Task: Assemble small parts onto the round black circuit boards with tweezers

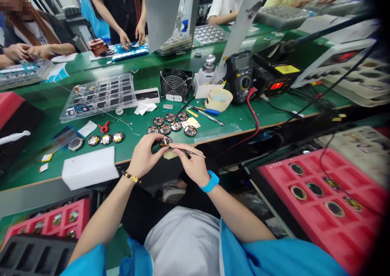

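blue sleeves (283, 253) flank a grey shirt (185, 243), and past them runs a green bench (140, 126), with a red tray (276, 171) off to the right and a white block (90, 168) lying at the bench's front edge on the left. over that edge, just this side of a cluster of round boards (176, 126), the left hand (144, 154) and right hand (193, 165) are close together: the right is closed on tweezers (196, 153), the left pinches a single board (165, 141) between thumb and fingers, and whether the tweezers' tip touches it i cannot tell.
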Tool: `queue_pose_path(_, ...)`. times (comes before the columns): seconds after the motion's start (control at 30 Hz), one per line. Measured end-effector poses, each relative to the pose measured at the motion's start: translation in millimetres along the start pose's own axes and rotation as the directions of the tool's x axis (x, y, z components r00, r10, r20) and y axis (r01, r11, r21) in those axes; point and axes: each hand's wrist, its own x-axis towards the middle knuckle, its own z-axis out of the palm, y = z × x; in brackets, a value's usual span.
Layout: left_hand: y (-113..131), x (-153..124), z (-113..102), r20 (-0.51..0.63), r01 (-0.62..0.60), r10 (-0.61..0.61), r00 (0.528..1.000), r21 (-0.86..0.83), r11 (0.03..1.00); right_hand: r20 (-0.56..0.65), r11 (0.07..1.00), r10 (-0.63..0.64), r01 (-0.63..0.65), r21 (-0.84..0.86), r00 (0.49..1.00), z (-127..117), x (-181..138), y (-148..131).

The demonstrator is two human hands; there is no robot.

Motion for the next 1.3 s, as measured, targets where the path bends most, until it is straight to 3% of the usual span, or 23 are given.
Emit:
queue_pose_path(0.2, 1, 0, -2, -0.020, 0.058, -0.061, 0.998, -0.129, 0.990, 0.022, 0.995, -0.066, 0.068, -0.066, 0.998, -6, -2, 3)
queue_pose_path(0.7, 9, 0, 1, -0.050, -0.023, 0.024, 0.998, 0.034, 0.999, 0.028, 0.998, -0.044, 0.046, -0.050, 0.999, -5, 1, 4)
queue_pose_path(0.9, 12, 0, 7, -0.141, -0.005, 0.017, 0.990, 0.086, 0.996, 0.027, 0.999, -0.019, 0.021, -0.046, 0.999, -5, 1, 5)
queue_pose_path(1.3, 2, 0, 9, -0.208, 0.141, -0.163, 0.964, -0.116, 0.983, 0.047, 0.991, -0.052, 0.058, -0.123, 0.998, -7, 1, 1)
